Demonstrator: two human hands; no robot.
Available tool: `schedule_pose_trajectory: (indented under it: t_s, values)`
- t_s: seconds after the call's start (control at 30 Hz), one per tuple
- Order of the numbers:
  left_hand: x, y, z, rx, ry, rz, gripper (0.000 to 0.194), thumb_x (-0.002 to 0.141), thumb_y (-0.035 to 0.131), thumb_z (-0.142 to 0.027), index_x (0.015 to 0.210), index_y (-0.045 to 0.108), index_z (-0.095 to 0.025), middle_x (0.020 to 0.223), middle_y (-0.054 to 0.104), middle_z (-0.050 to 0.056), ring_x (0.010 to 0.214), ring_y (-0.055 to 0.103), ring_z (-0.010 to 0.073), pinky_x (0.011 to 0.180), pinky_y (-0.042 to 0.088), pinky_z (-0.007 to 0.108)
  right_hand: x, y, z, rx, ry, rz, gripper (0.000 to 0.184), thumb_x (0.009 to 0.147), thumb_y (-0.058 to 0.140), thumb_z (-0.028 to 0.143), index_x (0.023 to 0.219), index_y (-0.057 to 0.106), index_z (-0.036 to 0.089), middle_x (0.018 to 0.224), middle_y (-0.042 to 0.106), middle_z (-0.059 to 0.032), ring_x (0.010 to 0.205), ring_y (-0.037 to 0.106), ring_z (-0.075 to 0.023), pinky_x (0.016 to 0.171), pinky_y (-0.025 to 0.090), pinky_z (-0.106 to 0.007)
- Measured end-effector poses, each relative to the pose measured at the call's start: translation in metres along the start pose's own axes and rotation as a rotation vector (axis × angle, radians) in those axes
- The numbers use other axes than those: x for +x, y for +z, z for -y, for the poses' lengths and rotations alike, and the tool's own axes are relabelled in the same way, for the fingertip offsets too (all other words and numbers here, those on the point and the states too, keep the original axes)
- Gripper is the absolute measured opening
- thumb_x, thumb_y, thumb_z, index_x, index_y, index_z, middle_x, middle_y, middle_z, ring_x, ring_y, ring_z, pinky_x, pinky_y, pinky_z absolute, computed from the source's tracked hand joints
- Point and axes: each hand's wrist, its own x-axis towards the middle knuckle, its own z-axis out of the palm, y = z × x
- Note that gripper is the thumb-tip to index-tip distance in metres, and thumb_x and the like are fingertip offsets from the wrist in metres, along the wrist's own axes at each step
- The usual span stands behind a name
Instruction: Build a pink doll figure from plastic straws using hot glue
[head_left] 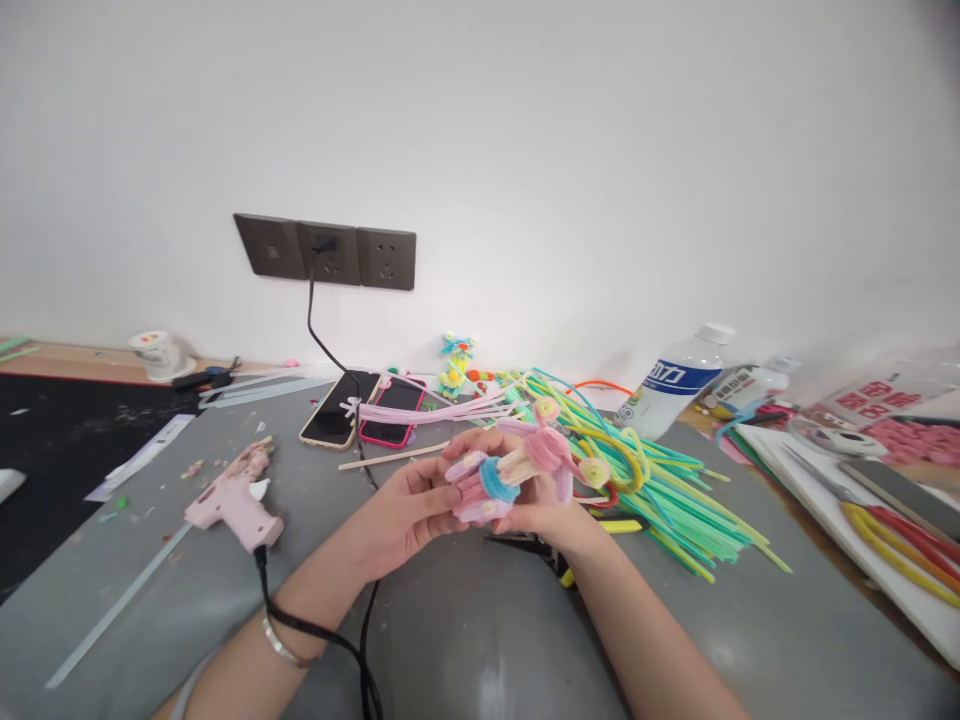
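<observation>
Between both hands is a small pipe cleaner figure [517, 468], pink and lilac with a blue band round its middle and yellow curls at one end. My left hand [405, 508] pinches its left end with the thumb and fingers. Around the right end and underside curls my right hand [541, 510], its fingers partly hidden by the figure. Behind the hands, pink pipe cleaners [442, 410] lie across two phones. Under my right wrist lie black-and-yellow pliers [555, 555], partly covered.
A pink glue gun [238, 500] lies at left, its cord running under my left arm. Green and yellow pipe cleaners [675, 510] spread at right, near a bottle [675, 380]. Scissors [892, 540] rest on white paper. A finished-looking small figure [456, 365] stands by the wall.
</observation>
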Motion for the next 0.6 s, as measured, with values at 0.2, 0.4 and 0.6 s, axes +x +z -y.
schedule_pose_trajectory:
  t_s: [0.2, 0.4, 0.6]
  values:
    - [-0.0005, 0.0035, -0.0027, 0.003, -0.006, 0.002, 0.038, 0.062, 0.091, -0.023, 0.095, 0.075, -0.013, 0.079, 0.071, 0.002, 0.065, 0.067, 0.0090, 0.060, 0.054, 0.015, -0.0006, -0.0018, -0.0065, 0.001, -0.025, 0.025, 0.054, 0.064, 0.087, 0.048, 0.107, 0.065, 0.025, 0.117, 0.063, -0.0074, 0.108, 0.060, -0.0258, 0.093, 0.049, -0.039]
    - [-0.0017, 0.0040, -0.0026, 0.031, -0.007, 0.011, 0.033, 0.060, 0.092, -0.026, 0.084, 0.073, -0.012, 0.078, 0.070, 0.002, 0.068, 0.068, 0.0098, 0.064, 0.055, 0.016, -0.0025, -0.0051, -0.0042, -0.036, -0.027, 0.067, 0.066, 0.066, 0.085, 0.052, 0.123, 0.062, 0.029, 0.126, 0.061, -0.0076, 0.117, 0.057, -0.0279, 0.099, 0.047, -0.041]
    - [-0.0023, 0.0030, -0.0010, 0.063, -0.031, 0.012, 0.035, 0.059, 0.093, -0.029, 0.081, 0.071, -0.013, 0.075, 0.069, 0.001, 0.067, 0.068, 0.0104, 0.066, 0.055, 0.018, -0.0008, -0.0086, -0.0028, -0.115, -0.088, 0.137, 0.050, 0.069, 0.084, 0.049, 0.111, 0.068, 0.028, 0.133, 0.055, -0.0087, 0.125, 0.053, -0.0311, 0.102, 0.046, -0.046]
